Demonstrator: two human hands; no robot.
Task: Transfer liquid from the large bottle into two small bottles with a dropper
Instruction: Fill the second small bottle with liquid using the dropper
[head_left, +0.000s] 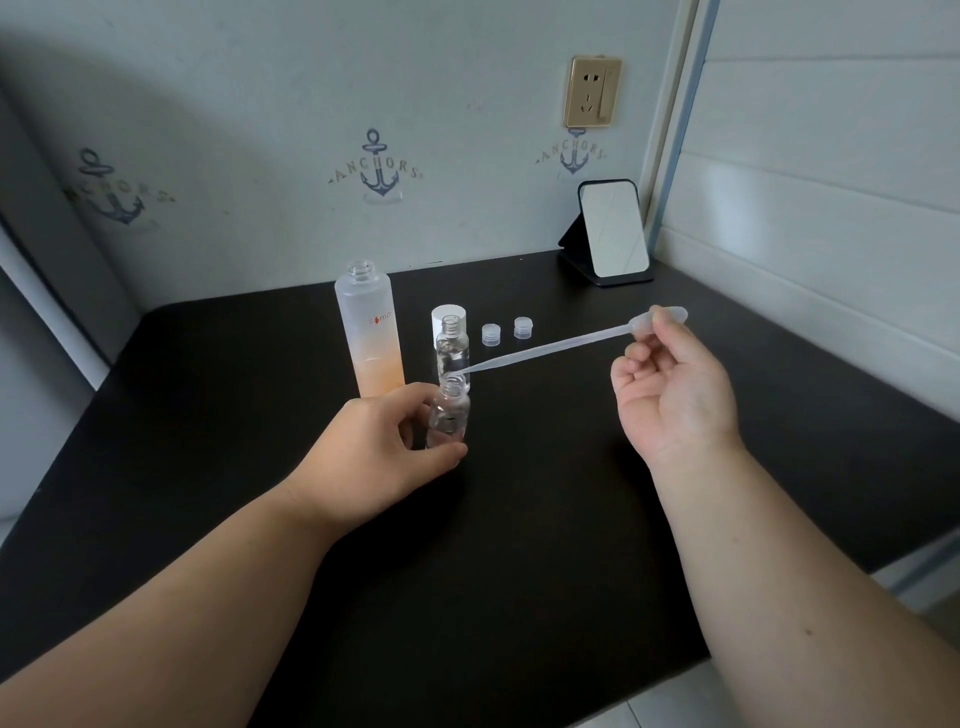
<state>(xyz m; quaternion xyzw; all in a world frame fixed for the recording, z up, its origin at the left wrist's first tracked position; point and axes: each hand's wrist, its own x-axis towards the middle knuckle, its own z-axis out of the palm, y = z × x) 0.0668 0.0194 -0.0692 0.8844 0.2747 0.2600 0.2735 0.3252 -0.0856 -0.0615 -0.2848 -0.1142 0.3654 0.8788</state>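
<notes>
Frosted large bottle (370, 332), label partly readable "S mp", stands uncapped on the black table (519, 519). The left hand (384, 452) grips a small bottle (448, 418) in front of it. The right hand (670, 395) pinches the dropper (545, 348) bulb, tip at that bottle's mouth; wall decals read "ANCHORS" (378, 169).

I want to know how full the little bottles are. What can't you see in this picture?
Head view only:
- Near small bottle: the left hand wraps round it, hiding its lower part and level.
- Far small bottle: clear on clear, so its level cannot be told.
- Dropper tip: too thin to tell whether it is inside the neck or any liquid is in it.
- Big bottle label: too small and partly turned away.
</notes>
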